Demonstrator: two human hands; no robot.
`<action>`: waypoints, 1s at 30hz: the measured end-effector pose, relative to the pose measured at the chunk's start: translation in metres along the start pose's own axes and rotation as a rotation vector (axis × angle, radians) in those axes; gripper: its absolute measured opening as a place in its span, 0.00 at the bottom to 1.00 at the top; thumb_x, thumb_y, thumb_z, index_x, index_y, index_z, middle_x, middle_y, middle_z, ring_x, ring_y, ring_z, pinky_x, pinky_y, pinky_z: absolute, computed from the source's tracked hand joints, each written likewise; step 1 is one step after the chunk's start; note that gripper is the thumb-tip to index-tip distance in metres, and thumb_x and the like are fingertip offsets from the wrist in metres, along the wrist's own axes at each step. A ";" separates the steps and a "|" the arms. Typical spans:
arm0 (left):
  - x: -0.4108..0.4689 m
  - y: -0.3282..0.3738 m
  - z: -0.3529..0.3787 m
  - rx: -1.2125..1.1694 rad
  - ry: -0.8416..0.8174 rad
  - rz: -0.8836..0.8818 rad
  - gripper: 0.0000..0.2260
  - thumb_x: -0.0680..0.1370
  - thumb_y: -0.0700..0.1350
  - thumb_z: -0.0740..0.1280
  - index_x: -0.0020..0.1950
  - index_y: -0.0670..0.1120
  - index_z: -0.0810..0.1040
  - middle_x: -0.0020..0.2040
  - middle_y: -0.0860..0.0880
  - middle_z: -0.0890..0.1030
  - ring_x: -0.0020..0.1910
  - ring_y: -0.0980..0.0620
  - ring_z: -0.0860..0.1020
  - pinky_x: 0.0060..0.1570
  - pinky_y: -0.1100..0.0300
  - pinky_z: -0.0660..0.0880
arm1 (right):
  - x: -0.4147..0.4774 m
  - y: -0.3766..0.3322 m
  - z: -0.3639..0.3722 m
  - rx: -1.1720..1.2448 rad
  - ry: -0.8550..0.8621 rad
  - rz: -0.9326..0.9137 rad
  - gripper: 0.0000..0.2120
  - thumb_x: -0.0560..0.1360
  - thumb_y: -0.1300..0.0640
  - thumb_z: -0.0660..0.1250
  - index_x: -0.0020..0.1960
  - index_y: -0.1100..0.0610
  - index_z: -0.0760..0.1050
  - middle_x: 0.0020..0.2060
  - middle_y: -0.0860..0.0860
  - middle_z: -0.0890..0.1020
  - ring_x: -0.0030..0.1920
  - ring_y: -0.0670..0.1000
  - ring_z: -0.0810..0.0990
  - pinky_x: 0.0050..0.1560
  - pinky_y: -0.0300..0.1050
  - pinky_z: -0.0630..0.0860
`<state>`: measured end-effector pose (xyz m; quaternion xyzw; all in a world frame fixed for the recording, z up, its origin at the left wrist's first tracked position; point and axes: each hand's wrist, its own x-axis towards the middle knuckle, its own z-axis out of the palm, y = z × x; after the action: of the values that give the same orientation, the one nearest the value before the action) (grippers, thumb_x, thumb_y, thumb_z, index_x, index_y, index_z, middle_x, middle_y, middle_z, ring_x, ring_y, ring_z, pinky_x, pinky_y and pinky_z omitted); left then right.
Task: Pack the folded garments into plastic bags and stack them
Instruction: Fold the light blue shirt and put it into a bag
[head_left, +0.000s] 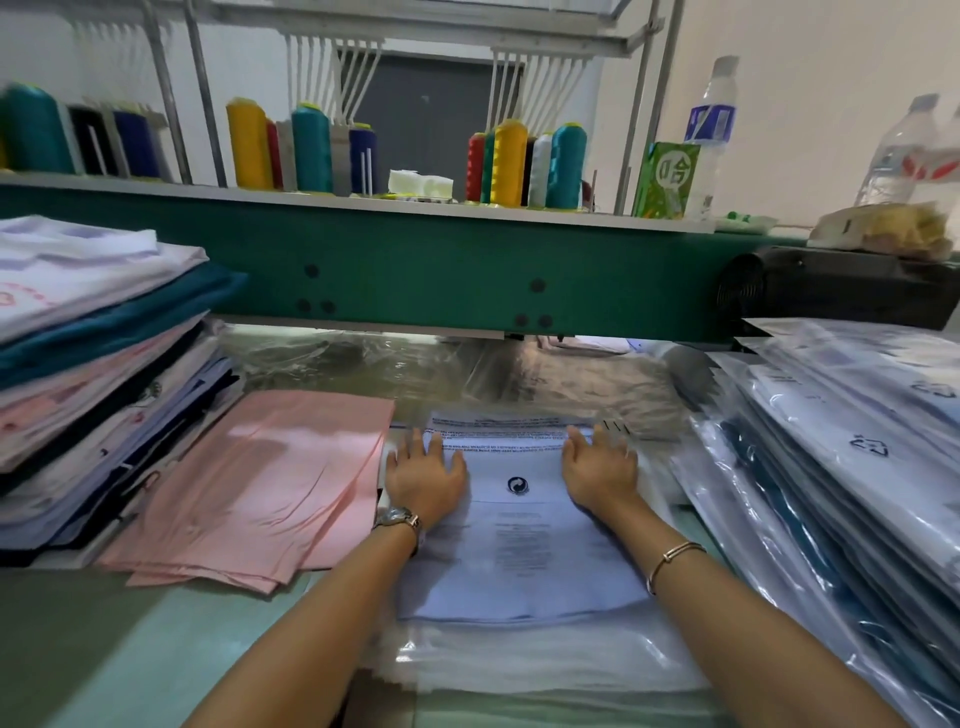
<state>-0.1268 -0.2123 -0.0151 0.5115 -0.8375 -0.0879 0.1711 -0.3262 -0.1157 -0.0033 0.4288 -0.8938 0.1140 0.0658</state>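
Bag (519, 561): left grip (423, 480), right grip (600, 467) lay spread flat, pressing it; sealing step. Next move likely needed lifting onto stack (857, 467).

The green carton (667, 179) at the right end of the shelf (322, 196) shows a large white 合 beside what looks like a D. The plastic bag (519, 540) mid-bench (104, 649) carries a round dark emblem (517, 486) and print too blurred to read. The stacked bags (831, 488) at the right edge bear recycling arrows.

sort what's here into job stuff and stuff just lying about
Job: pale blue folded garment in clear plastic bag; pink folded garment; mixed pile of folded garments; stack of bagged garments.
Idle: coloured thread cones; clear water bottles; green drink carton.
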 end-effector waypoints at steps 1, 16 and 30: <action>-0.003 -0.002 -0.001 0.027 0.008 -0.008 0.25 0.84 0.56 0.50 0.79 0.47 0.57 0.80 0.42 0.54 0.77 0.44 0.54 0.76 0.49 0.49 | -0.004 -0.001 -0.002 -0.029 0.004 0.049 0.23 0.83 0.48 0.46 0.77 0.49 0.58 0.74 0.61 0.61 0.73 0.65 0.59 0.73 0.58 0.54; -0.131 0.011 -0.012 0.164 -0.299 0.363 0.29 0.83 0.55 0.51 0.81 0.50 0.43 0.81 0.47 0.45 0.79 0.43 0.44 0.76 0.45 0.43 | -0.144 -0.049 -0.005 0.233 -0.289 -0.350 0.24 0.84 0.48 0.42 0.75 0.56 0.58 0.76 0.59 0.56 0.77 0.60 0.51 0.76 0.58 0.47; -0.184 0.021 -0.028 0.145 -0.056 0.299 0.24 0.83 0.57 0.51 0.75 0.46 0.62 0.75 0.43 0.63 0.75 0.42 0.60 0.74 0.46 0.55 | -0.197 0.053 -0.048 0.368 -0.147 -0.059 0.27 0.83 0.46 0.47 0.75 0.62 0.58 0.74 0.59 0.63 0.73 0.56 0.62 0.72 0.50 0.61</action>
<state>-0.0572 -0.0389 -0.0184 0.3894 -0.9129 -0.0148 0.1216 -0.2436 0.0771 -0.0070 0.4669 -0.8472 0.2418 -0.0757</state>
